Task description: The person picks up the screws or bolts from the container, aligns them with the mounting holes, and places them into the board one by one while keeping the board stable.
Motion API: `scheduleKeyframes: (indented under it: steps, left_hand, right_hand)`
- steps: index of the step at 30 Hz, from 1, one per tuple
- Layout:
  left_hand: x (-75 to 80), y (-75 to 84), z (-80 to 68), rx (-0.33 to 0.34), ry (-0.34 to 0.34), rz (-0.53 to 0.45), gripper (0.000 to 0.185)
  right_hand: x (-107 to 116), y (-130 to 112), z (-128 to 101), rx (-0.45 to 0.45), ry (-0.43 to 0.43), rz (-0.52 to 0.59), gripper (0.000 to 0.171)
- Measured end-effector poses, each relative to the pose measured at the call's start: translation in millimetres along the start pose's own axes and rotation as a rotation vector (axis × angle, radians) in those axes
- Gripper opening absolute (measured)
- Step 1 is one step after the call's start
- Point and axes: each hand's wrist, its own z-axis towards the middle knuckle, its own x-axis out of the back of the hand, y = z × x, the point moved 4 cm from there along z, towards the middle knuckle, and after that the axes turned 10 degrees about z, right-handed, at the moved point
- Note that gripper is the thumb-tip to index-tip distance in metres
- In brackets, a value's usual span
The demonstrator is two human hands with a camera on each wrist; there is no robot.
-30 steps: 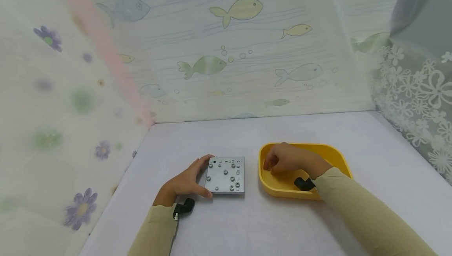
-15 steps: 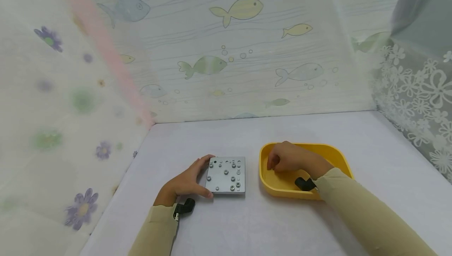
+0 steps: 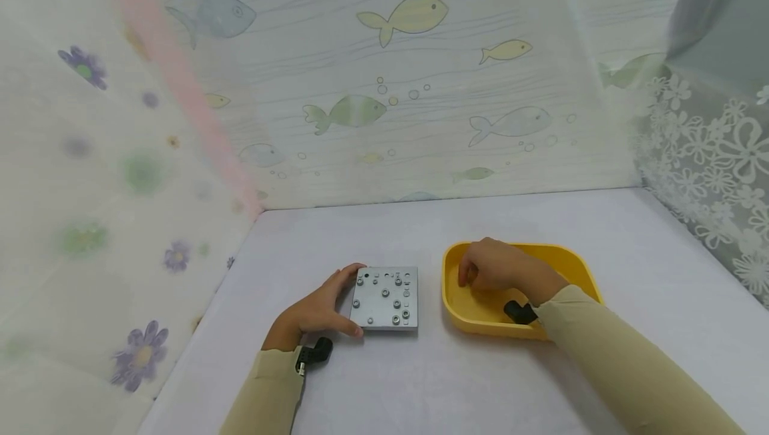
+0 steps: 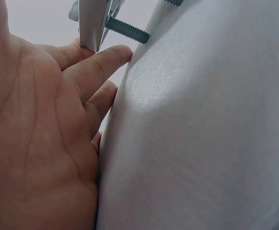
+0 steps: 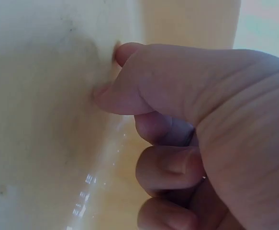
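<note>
A square silver metal plate with several socket-head screws and some holes stands raised over the white table. In the left wrist view a dark threaded screw shank sticks out below the plate. My left hand grips the plate's left side, thumb at the near corner and fingers at the far one. To the right, my right hand reaches down into a yellow tray. Its fingers are curled, and the thumb and index fingertips meet the tray's floor. Nothing shows between them.
White cloth covers the table. A fish-print curtain hangs behind, a flower-print one at left and lace at right. The tray's wall rises around the right hand.
My right hand has shifted slightly to the right and up inside the yellow tray. The left hand keeps its grip on the metal plate.
</note>
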Motion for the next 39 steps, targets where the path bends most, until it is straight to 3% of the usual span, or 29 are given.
scheduleKeyframes:
  steps: [14,23,30,39]
  left_hand:
    - [-1.3,0.9,-0.9,0.021,0.002,0.009,0.119]
    - [0.3,2.1,-0.2,0.013,0.011,0.025,0.116]
    - [0.6,2.0,0.1,0.005,0.009,0.021,0.115]
    - [1.8,3.0,-1.4,0.007,0.009,0.014,0.117]
  right_hand:
    - [7,-1,-4,0.038,0.057,-0.105,0.023]
    - [21,8,-15,-0.08,0.06,-0.14,0.018]
    - [23,9,-18,-0.084,0.083,-0.174,0.018]
    - [15,9,-12,-0.107,0.06,-0.139,0.016]
